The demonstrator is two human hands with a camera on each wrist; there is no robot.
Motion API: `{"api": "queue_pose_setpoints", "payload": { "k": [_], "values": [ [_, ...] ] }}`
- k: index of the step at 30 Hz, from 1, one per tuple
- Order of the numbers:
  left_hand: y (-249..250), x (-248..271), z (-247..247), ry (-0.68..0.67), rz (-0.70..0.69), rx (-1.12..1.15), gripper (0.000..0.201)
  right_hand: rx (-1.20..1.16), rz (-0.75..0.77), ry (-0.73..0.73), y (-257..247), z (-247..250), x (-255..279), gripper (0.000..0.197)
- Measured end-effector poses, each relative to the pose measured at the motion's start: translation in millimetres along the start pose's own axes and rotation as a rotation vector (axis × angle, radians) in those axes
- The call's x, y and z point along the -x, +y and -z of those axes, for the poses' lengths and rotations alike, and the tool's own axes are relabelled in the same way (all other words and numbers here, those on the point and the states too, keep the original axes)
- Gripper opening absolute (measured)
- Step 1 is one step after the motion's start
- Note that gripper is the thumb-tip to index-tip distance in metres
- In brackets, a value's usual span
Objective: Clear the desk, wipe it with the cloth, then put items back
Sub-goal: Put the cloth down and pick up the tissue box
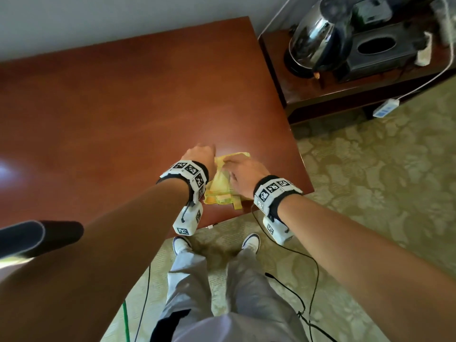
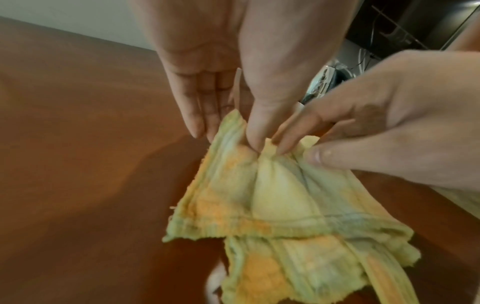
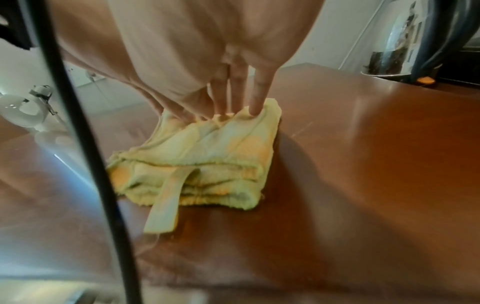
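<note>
On the near right corner of the desk (image 1: 128,95): one yellow-and-orange cloth (image 1: 219,186), folded in several layers, a loose strap trailing toward the front edge.

Left hand (image 1: 201,154): thumb and forefinger pinch the cloth's far edge; the remaining fingers (image 2: 200,107) lie straight above the wood.

Right hand (image 1: 246,172): fingertips (image 3: 255,109) gather the top layer of the same far edge, thumb closing in beside them; both hands sit close together on the cloth.

Progress, as judged: clearing appears done, since the wide stretch of desktop in the head view carries nothing but the cloth. A white lamp (image 3: 28,107) shows at the far left in the right wrist view; whether it stands on the desk cannot be told. Wiping looks about to start or barely begun. Returning the items remains.

Items set aside on the lower side table (image 1: 345,92): kettle (image 1: 318,38), black tissue box (image 1: 377,53).

Room: broad open wood to the left and toward the wall. Right and front edges lie close to the cloth; strokes that way risk running off the corner.
</note>
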State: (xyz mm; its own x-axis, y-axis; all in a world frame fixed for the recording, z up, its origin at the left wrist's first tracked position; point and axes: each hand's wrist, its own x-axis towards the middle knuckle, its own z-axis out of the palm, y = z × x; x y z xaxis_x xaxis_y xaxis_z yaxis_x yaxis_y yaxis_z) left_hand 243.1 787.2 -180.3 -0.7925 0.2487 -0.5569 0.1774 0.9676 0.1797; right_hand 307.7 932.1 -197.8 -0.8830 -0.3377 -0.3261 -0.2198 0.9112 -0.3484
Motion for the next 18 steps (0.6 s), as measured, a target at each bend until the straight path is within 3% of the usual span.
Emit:
{"api": "queue_pose_setpoints", "payload": {
  "k": [3,5,9,13,18],
  "values": [
    [4.0,-3.5,0.5,-0.043,0.039,-0.015,0.020,0.099,-0.120,0.089,5.9,4.5,-10.0,0.033],
    [7.4,-5.5,3.2,-0.083,0.066,-0.038,0.017,0.117,-0.210,0.046,11.7,9.5,-14.3,0.036],
    [16.7,-9.0,8.5,-0.136,0.082,-0.082,0.016,0.181,-0.183,-0.092,16.9,21.1,-20.9,0.035],
    [31.4,-7.3,17.5,-0.188,0.046,-0.142,0.022,0.102,-0.212,-0.205,25.4,37.1,-17.9,0.026],
    [54.9,-6.3,35.8,-0.152,0.002,-0.171,0.030,-0.025,-0.280,-0.176,38.5,61.8,1.5,0.030]
  ]
}}
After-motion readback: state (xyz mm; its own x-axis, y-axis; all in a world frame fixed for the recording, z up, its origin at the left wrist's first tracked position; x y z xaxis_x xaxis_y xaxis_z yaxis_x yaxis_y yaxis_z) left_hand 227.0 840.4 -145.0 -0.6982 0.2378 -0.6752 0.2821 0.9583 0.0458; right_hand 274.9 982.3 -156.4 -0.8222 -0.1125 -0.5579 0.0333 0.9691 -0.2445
